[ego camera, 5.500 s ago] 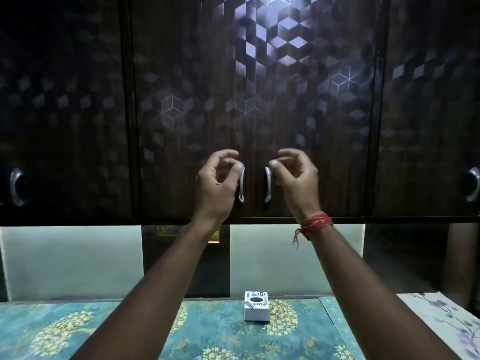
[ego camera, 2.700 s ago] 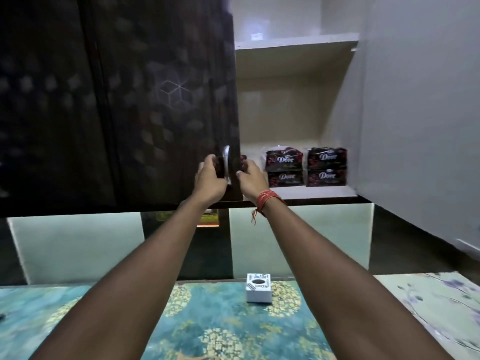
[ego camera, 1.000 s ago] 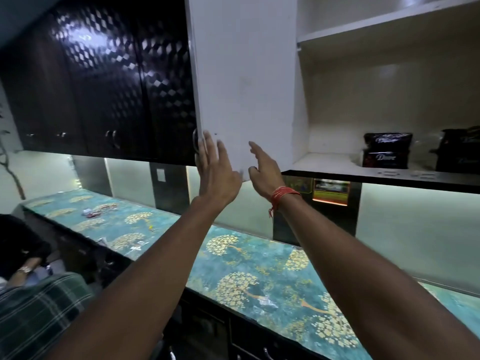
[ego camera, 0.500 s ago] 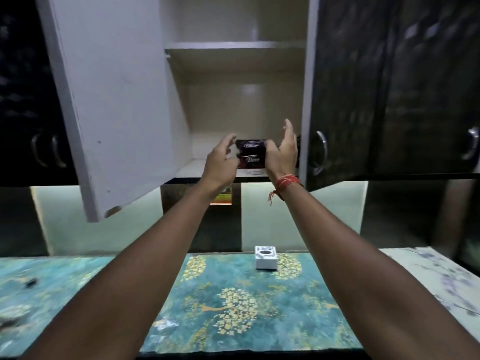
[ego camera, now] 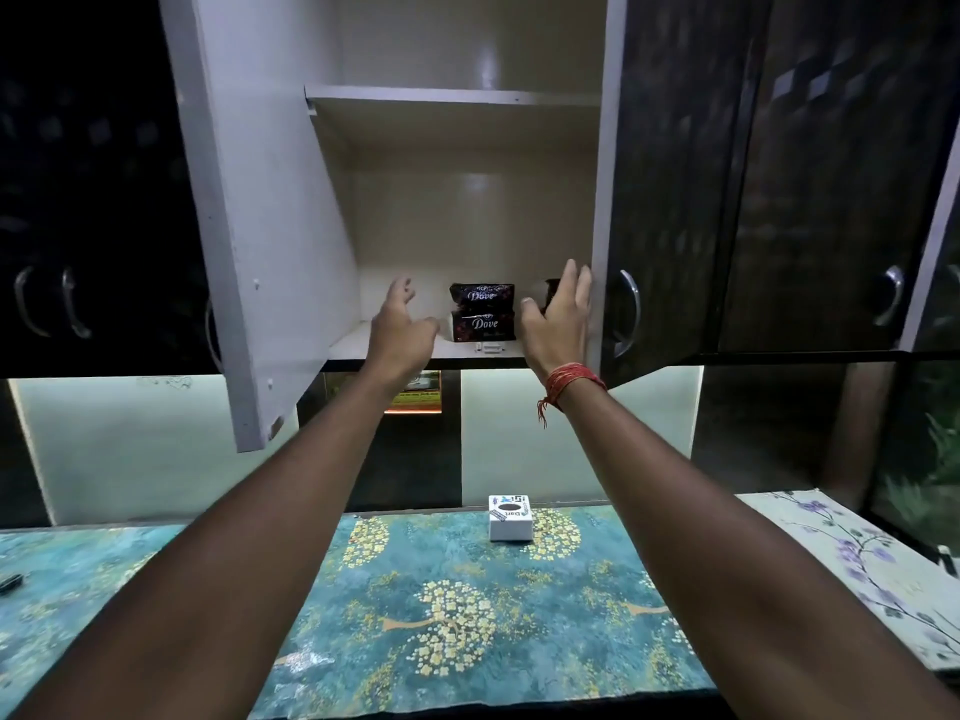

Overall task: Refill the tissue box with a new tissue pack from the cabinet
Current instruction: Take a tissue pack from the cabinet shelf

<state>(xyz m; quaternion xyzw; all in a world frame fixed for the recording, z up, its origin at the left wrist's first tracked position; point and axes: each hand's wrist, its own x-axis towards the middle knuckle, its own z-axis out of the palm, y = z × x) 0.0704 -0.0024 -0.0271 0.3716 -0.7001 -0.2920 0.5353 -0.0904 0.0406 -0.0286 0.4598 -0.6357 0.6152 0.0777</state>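
Note:
Two dark tissue packs (ego camera: 483, 311) marked "Dove" lie stacked on the lower shelf (ego camera: 353, 345) of the open white cabinet. A second dark stack (ego camera: 550, 291) is mostly hidden behind my right hand. My left hand (ego camera: 400, 330) is raised just left of the stack, fingers spread, touching nothing. My right hand (ego camera: 558, 319), with a red thread at the wrist, is held up just right of it, fingers apart and empty. A small white tissue box (ego camera: 510, 517) with an oval hole on top stands on the counter below.
The left cabinet door (ego camera: 249, 226) hangs open toward me. The dark right door (ego camera: 670, 200) stands partly open beside my right hand. An upper shelf (ego camera: 452, 96) holds nothing visible. A teal floral mat (ego camera: 441, 615) covers the counter; a pale floral sheet (ego camera: 872, 558) lies right.
My hands have moved apart from the stacked packs, which now show fully between them. The view has shifted slightly; the cabinet doors stay open.

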